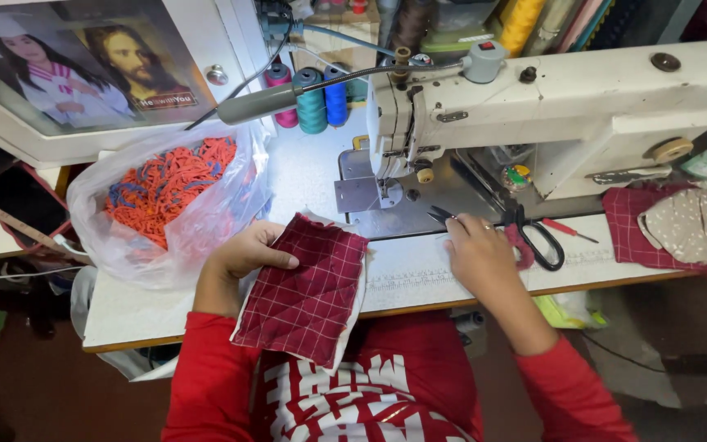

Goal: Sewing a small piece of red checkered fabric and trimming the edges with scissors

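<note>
The cloth piece (pixel 308 286) under the left hand (pixel 243 254) is dark red with a thin white grid. Near the right hand (pixel 480 254) lie black scissors (pixel 533 237). The sewing machine (pixel 566 106) is off-white. The clear bag (pixel 165 205) at left holds orange and blue strips. Far back stand pink, teal and blue thread spools (pixel 312 98). The sleeves are red.
</note>
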